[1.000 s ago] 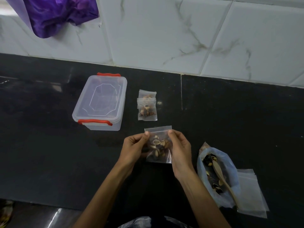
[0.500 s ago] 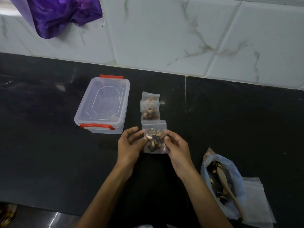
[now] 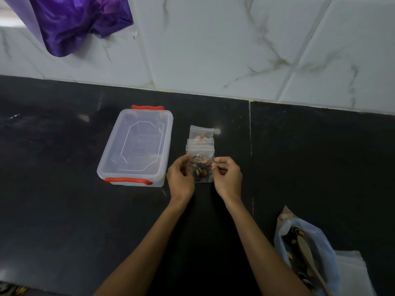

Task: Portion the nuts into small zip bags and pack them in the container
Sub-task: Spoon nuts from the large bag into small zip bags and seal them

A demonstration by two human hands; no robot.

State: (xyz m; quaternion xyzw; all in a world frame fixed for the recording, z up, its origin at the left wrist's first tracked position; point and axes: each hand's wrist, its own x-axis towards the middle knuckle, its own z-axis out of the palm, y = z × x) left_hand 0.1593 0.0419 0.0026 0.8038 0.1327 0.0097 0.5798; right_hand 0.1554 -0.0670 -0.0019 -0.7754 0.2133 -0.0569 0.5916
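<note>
Both hands meet near the centre of the black counter (image 3: 64, 210): the left hand (image 3: 180, 179) and the right hand (image 3: 227, 178) each seem to pinch a side edge of a filled zip bag (image 3: 201, 165), though the fingertips blur against the plastic. That bag lies on the near end of a short overlapping row of filled bags (image 3: 201, 136) running toward twelve o'clock. At nine o'clock from the hands sits the clear container (image 3: 136, 146), lid on, with red clasps at its near and far ends. Down at five o'clock a large open nut bag (image 3: 320, 253) holds a wooden spoon (image 3: 307, 259), resting partly on a stack of empty zip bags (image 3: 352, 272). Purple cloth (image 3: 81, 20) hangs at eleven o'clock.
</note>
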